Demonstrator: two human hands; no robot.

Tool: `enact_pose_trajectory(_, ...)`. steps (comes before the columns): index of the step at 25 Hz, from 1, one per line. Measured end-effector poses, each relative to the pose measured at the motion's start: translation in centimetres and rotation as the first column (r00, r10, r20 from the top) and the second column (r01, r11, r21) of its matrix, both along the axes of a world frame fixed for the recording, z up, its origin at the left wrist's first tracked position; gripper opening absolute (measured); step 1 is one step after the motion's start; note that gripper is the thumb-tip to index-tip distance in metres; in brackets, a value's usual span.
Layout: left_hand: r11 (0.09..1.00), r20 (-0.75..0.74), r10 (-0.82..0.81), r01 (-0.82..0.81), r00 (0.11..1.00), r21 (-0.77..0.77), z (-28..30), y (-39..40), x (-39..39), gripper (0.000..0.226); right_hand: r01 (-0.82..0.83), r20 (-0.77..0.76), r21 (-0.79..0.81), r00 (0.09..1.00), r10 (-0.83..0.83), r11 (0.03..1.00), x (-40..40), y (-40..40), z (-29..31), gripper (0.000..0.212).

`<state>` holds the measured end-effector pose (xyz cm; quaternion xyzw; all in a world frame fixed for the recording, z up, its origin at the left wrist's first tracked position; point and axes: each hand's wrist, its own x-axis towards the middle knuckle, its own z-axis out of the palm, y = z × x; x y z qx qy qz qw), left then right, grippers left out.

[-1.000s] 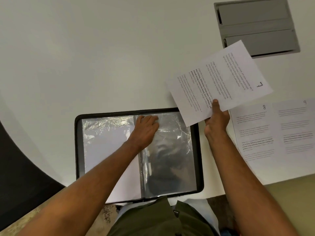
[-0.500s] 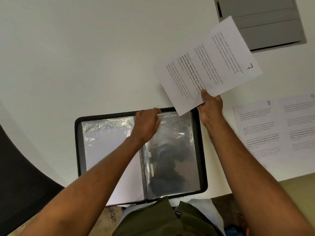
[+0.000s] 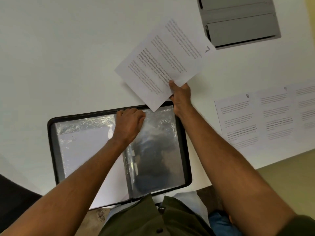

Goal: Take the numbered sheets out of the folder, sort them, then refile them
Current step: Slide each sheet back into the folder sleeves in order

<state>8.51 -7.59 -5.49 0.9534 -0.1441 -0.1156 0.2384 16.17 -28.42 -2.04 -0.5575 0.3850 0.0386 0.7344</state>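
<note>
- Sheet 7 (image 3: 167, 65) is held aloft by the right hand (image 3: 180, 96), thumb pinched on its near edge, long axis slanting away to the right.
- The top edge of the right-hand sleeve (image 3: 156, 142) in the folder (image 3: 51, 133) is gripped, apparently, by the curled left hand (image 3: 130, 124).
- The sheet's lowest corner is hung just above that opening, so the right hand is placed nearer.

The white table (image 3: 68, 57) bears an open folder (image 3: 52, 150), sheets numbered 8 (image 3: 237, 121) and seemingly 9 (image 3: 276, 116), and a grey tray (image 3: 242, 28).
</note>
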Motion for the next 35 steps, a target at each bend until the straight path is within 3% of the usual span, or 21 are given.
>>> enact_pose_trajectory(12, 1.000, -0.049, -0.006, 0.006, 0.999, -0.013, 0.9, -0.2, 1.2, 0.018, -0.351, -0.011, -0.128, 0.936, 0.352, 0.928, -1.8, -2.3, -1.1, 0.037)
enact_pose_trajectory(18, 0.999, -0.049, 0.015, -0.013, 0.999, 0.040, 1.5, -0.4, 1.4, 0.017, -0.574, -0.062, -0.195, 0.817, 0.574, 0.796, -1.5, -3.7, -1.3, 0.041)
enact_pose_trajectory(24, 0.998, -0.116, 0.070, -0.070, 0.991, 0.007, 1.7, 0.5, 2.0, 0.013, -0.636, -0.102, -0.198, 0.770, 0.630, 0.746, -0.7, -4.6, -1.0, 0.041)
enact_pose_trajectory(35, 0.985, -0.196, 0.084, -0.052, 0.977, 0.162, 1.5, 4.3, 3.1, 0.013, -0.747, -0.146, -0.166, 0.664, 0.733, 0.643, 0.7, -5.7, -1.1, 0.044)
